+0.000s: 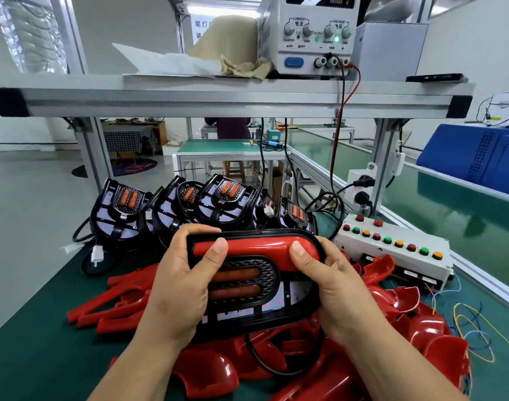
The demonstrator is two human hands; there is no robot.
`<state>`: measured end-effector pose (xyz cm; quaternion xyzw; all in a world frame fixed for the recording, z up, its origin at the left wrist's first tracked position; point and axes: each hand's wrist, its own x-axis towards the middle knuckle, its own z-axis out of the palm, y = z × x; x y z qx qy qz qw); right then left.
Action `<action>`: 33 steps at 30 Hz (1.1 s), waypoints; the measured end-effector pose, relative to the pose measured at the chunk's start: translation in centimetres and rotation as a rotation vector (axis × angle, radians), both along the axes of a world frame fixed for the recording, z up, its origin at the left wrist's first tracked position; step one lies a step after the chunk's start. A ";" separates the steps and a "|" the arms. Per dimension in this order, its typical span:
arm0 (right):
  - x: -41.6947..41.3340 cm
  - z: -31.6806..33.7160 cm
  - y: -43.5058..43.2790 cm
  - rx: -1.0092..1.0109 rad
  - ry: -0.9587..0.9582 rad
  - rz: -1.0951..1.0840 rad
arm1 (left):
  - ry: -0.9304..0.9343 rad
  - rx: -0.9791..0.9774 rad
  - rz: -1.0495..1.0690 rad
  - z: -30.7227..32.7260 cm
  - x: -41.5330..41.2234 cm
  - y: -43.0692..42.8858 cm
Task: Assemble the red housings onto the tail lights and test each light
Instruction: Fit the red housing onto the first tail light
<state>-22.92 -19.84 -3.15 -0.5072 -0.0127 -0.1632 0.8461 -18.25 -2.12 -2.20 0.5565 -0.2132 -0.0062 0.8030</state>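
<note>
We've got the left hand [175, 285] curled round the left end of the tail light [241, 287], fingers [198, 229] hooked over the top rim, thumb down on the red housing [259, 246]. The right hand [334, 287] clamps the right end the same way. So the light sits between both sets of fingers, above the table [44, 357], w/ the housing on its upper edge.

To seat it well, we reckon: press w/ both thumbs evenly, work outward along the rim, keep the black cable [264, 367] below the palms out of the seam, and check it's flush before testing.

Counts:
- In hand: 1 light, 1 housing.
- Beyond the fingertips: bare lights [120, 209], at least 5; overlap hides the exact no.
- Under the wrists: loose housings [114, 311] in a heap, too tangled to count.
- Right of the right fingers: 1 button box [372, 253] w/ 11 buttons (5 red, 3 green, 3 orange).
</note>
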 end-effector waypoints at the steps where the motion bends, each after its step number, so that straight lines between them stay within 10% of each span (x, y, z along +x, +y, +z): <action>1: 0.0 0.0 0.0 -0.004 -0.004 -0.003 | 0.001 0.003 0.002 0.0 0.0 0.0; 33: 0.8 1.8 1.2 0.076 -0.108 -0.038 | 0.169 0.012 -0.193 0.1 2.1 2.1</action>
